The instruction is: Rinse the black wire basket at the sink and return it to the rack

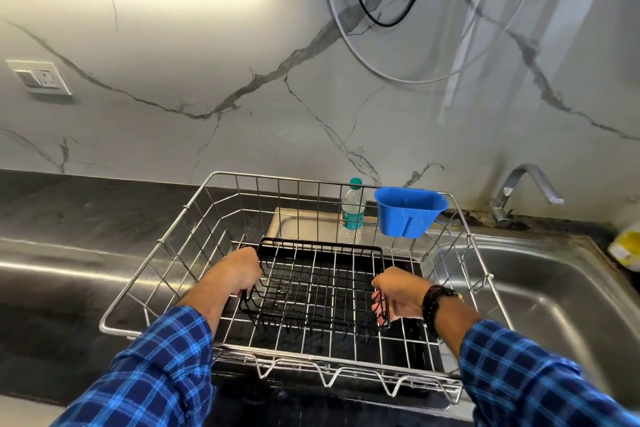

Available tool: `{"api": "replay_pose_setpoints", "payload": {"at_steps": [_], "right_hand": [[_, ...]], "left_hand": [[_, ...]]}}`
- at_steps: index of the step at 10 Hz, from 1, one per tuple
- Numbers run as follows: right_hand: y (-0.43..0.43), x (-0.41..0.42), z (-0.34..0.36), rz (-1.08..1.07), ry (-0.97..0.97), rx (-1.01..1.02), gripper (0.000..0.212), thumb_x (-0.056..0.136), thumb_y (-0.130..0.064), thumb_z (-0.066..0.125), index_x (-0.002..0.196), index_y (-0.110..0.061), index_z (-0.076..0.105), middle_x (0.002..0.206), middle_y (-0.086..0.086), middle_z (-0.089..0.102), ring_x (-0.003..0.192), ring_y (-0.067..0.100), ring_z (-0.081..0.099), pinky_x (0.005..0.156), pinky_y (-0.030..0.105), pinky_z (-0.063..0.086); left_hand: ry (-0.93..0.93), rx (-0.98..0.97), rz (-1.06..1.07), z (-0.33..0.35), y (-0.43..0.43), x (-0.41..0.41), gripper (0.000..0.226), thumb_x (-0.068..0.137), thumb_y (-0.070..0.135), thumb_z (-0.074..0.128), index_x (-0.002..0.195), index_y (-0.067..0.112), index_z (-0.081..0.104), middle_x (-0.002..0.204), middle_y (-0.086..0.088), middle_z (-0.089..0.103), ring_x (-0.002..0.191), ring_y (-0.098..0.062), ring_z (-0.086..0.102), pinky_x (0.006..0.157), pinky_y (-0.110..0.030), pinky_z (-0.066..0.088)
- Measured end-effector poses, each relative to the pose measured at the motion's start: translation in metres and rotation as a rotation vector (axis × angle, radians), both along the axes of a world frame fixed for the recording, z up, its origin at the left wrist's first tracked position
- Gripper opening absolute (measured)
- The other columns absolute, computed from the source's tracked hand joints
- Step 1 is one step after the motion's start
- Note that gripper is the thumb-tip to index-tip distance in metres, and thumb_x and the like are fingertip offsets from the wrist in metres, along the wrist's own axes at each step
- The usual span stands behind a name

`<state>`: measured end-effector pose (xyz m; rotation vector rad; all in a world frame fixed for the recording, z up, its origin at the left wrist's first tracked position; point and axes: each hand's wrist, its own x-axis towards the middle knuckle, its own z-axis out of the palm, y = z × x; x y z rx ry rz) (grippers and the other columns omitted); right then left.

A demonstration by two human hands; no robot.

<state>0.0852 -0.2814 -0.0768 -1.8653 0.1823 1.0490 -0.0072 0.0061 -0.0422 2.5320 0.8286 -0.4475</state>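
the black wire basket (315,284), clamped at its sides by the left hand (239,270) and right hand (398,291), is best kept level and clear of the rack (277,178).

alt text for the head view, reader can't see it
A left hand and right hand grip opposite sides of a black wire basket low inside a steel dish rack. A blue cup hangs on the rack's far rim, a bottle stands behind, and a sink with a tap lies to the right.
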Motion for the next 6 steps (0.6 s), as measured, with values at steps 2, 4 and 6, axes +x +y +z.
{"api": "replay_pose_setpoints", "payload": {"at_steps": [2,4,6], "right_hand": [[-0.001,-0.022,0.038,0.086,-0.068,-0.066,0.064,0.1,-0.033,0.059,0.153,-0.008,0.032,0.159,0.023,0.033,0.138,0.046,0.043,0.106,0.066,0.042],[0.003,-0.087,0.083,0.19,-0.343,-0.31,0.057,0.102,-0.036,0.054,0.148,-0.006,0.039,0.151,0.02,0.045,0.129,0.036,0.054,0.104,0.049,0.051],[-0.001,-0.139,0.104,0.133,-0.796,-0.37,0.024,0.102,-0.037,0.051,0.1,-0.013,0.05,0.088,0.001,0.056,0.078,0.013,0.055,0.077,0.03,0.054]], "left_hand": [[-0.076,-0.024,0.008,0.006,-0.004,-0.014,0.017,0.096,0.0,0.051,0.105,0.002,0.066,0.077,-0.006,0.064,0.065,-0.017,0.06,0.052,-0.026,0.048],[-0.135,0.054,-0.055,0.032,-0.021,-0.045,0.025,0.095,-0.004,0.045,0.108,0.0,0.067,0.083,-0.007,0.063,0.069,-0.018,0.06,0.062,-0.026,0.051],[-0.478,0.098,-0.165,0.062,-0.058,-0.097,0.053,0.106,0.03,0.038,0.156,0.018,0.027,0.102,-0.005,0.072,0.078,-0.016,0.068,0.066,-0.03,0.056]]}}
